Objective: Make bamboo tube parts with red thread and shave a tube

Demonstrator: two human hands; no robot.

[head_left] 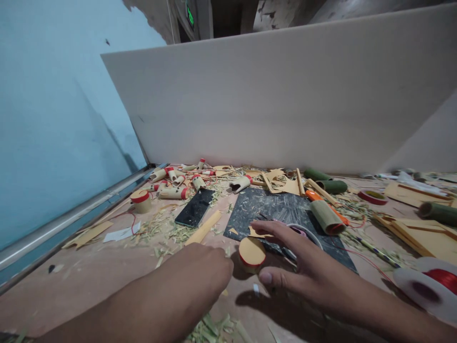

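Head view: white spool (pixel 416 288) carries red thread (pixel 442 280); red-banded, tan-topped cylinder (pixel 252 253), interior hidden, stands on table (pixel 103 281) between left hand (pixel 200 269), fingers hidden, closure cannot be told, and right hand (pixel 309 257), just beside its spread thumb and fingers.

Dark phone (pixel 195 208), pale panel (pixel 278 100), blue wall (pixel 53 114)

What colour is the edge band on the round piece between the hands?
The edge band is red, seen in the head view.
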